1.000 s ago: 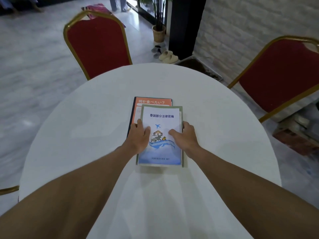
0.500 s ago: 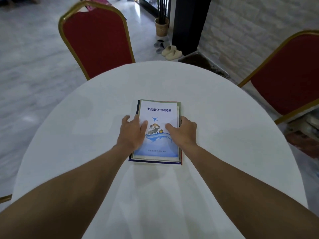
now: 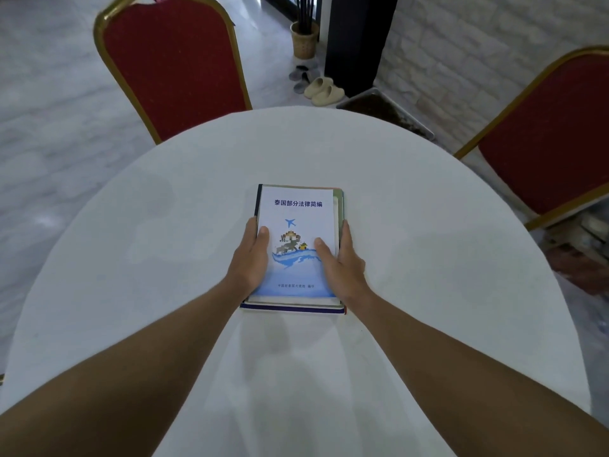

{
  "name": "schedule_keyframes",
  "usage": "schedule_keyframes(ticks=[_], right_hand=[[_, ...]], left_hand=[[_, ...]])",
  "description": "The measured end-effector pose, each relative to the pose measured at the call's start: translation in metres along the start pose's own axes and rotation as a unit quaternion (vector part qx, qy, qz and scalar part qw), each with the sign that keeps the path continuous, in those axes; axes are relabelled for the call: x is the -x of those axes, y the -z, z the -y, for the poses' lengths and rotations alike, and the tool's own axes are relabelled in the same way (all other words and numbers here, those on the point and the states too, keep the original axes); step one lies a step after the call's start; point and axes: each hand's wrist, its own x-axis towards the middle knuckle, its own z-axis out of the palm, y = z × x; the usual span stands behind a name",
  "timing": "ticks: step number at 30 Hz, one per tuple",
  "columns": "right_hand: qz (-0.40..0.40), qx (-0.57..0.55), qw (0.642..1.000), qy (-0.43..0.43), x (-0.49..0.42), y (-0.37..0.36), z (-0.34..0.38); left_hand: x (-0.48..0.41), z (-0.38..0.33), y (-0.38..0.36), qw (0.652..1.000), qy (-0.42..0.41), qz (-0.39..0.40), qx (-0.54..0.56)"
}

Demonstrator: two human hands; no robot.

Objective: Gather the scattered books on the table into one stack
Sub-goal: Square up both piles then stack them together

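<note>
A stack of books (image 3: 298,209) lies at the middle of the round white table (image 3: 428,225). Its top book is white and blue with a small plane and a wave drawing. Edges of a green book and a dark blue one show beneath it. My left hand (image 3: 248,258) clasps the stack's left side, thumb on the cover. My right hand (image 3: 342,262) clasps the right side the same way. The orange book is hidden under the others.
A red chair with a gold frame (image 3: 174,64) stands behind the table at the left. Another red chair (image 3: 550,136) stands at the right. Slippers (image 3: 324,90) and a plant pot (image 3: 304,39) sit on the floor beyond the table.
The upper books slid forward over the orange book, which is now covered. My hands moved from the top cover to the stack's two sides.
</note>
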Motion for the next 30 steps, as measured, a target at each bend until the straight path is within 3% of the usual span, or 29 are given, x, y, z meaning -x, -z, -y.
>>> schedule_keyframes(ticks=[5, 18, 24, 30], right_hand=[[0.024, -0.001, 0.999, -0.043, -0.006, 0.010, -0.008], [0.000, 0.018, 1.000, -0.013, -0.005, 0.011, -0.017], [0.039, 0.040, 0.997, -0.044, -0.005, 0.018, -0.011], [0.066, 0.063, 0.996, -0.003, 0.011, 0.035, 0.007]], left_hand=[[0.007, 0.003, -0.012, 1.000, 0.008, -0.003, 0.015], [0.008, 0.006, -0.017, 0.999, -0.034, -0.002, -0.028], [0.010, -0.008, -0.008, 0.997, -0.050, 0.021, -0.052], [0.019, -0.046, 0.008, 0.971, -0.017, 0.068, -0.227]])
